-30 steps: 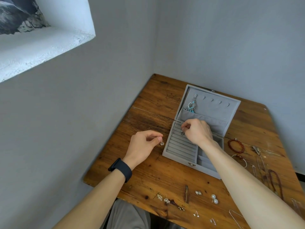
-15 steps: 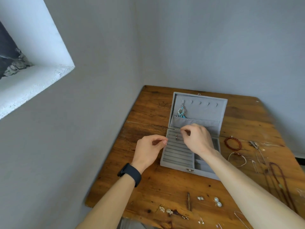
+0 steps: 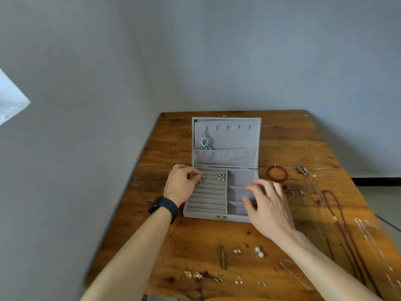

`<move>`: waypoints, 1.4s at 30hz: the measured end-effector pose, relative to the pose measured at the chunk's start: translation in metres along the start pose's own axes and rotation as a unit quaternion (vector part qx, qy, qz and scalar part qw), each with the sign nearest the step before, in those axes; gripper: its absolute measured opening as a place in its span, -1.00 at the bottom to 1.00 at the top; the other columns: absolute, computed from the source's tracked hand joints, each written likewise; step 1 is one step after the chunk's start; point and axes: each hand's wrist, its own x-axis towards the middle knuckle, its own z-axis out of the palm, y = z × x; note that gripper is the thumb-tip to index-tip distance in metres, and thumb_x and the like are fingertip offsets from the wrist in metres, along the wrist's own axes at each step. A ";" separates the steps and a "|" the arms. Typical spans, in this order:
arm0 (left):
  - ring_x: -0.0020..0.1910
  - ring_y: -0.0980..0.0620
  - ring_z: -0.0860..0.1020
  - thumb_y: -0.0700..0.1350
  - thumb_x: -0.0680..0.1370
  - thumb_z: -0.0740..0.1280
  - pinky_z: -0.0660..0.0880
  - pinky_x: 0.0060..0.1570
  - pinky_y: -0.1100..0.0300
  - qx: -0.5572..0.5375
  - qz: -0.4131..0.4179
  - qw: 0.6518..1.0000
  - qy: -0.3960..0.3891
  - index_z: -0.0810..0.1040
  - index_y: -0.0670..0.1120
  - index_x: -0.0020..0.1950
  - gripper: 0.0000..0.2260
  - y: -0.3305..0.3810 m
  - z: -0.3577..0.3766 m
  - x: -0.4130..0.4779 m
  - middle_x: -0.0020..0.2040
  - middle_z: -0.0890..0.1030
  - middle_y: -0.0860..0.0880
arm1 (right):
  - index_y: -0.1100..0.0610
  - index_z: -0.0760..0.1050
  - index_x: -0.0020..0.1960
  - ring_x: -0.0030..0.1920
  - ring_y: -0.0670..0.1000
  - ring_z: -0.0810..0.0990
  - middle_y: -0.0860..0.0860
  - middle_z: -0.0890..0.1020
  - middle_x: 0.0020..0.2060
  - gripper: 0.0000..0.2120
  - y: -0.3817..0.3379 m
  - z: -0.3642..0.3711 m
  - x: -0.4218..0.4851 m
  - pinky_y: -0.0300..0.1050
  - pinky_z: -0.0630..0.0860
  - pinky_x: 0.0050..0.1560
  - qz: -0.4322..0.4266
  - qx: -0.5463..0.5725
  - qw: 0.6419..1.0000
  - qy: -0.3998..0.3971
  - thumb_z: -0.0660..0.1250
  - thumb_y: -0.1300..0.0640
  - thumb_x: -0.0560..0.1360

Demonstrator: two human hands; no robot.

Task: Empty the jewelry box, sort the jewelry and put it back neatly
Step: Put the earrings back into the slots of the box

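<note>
The grey velvet jewelry box [image 3: 217, 216] lies open on the wooden table [image 3: 173, 146], its lid flat at the back. A silver and blue pendant [image 3: 205, 143] hangs from a hook in the lid. My left hand [image 3: 181, 185] reaches over the box's left rim and pinches a small silver earring [image 3: 201, 178] at the ring slots. A pair of round studs [image 3: 221, 177] sits in the slots beside it. My right hand [image 3: 268, 205] hovers with fingers spread over the right compartments and holds nothing.
Loose earrings lie along the near table edge, among them a pearl pair [image 3: 259, 252] and a brown clip [image 3: 222, 260]. To the right lie a red bead bracelet [image 3: 276, 173], thin chains [image 3: 312, 192] and a dark bead necklace [image 3: 338, 216]. Grey walls close the left and back.
My left hand has moved from beside the box onto the ring slots with its earring. My right hand left the slots, opened and drew back right over the compartments. The camera tilted down.
</note>
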 end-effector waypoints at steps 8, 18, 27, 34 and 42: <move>0.03 0.06 0.52 -0.06 0.59 0.38 0.43 0.00 0.21 0.009 -0.034 0.999 0.029 0.69 0.04 0.08 -0.88 0.008 0.010 0.007 0.12 0.58 -0.03 | 0.09 0.64 0.08 0.19 0.13 0.48 0.07 0.57 0.17 -0.80 0.001 0.007 -0.003 0.02 0.53 -0.01 -0.006 0.017 1.000 0.021 0.39 0.03 0.52; 0.05 0.02 0.54 -0.05 0.57 0.41 0.51 0.02 0.15 0.006 -0.054 0.996 0.064 0.70 0.07 0.07 -0.89 0.011 0.017 0.006 0.16 0.61 -0.04 | 0.07 0.64 0.05 0.17 0.12 0.47 0.06 0.57 0.17 -0.83 0.000 0.008 -0.004 0.00 0.52 -0.05 -0.008 0.021 0.999 0.029 0.37 0.04 0.52; 0.07 -0.07 0.57 0.09 0.61 0.29 0.49 -0.14 0.12 0.186 -0.010 0.979 0.077 0.66 0.18 0.14 -0.81 0.012 0.017 -0.001 0.19 0.53 0.03 | 0.07 0.65 0.07 0.19 0.11 0.45 0.02 0.59 0.14 -0.79 0.003 0.012 -0.005 0.03 0.54 -0.04 -0.007 0.025 0.999 0.033 0.32 0.02 0.54; 0.22 -0.11 0.52 -0.07 0.58 0.23 0.56 -0.01 -0.02 0.313 0.072 0.946 0.048 0.62 0.17 0.27 -0.67 0.009 0.012 -0.008 0.32 0.53 -0.05 | 0.08 0.65 0.08 0.19 0.11 0.45 0.03 0.60 0.14 -0.80 0.002 0.010 -0.005 0.03 0.55 -0.01 -0.005 0.033 0.999 0.028 0.32 0.04 0.55; 0.24 -0.09 0.53 -0.09 0.61 0.21 0.56 -0.04 0.02 0.288 0.070 0.955 0.002 0.50 0.11 0.41 -0.63 0.010 0.006 -0.011 0.38 0.47 -0.04 | 0.11 0.65 0.10 0.19 0.11 0.48 0.04 0.62 0.13 -0.78 0.002 0.006 -0.005 0.03 0.56 0.06 -0.009 0.028 0.999 0.015 0.34 0.04 0.54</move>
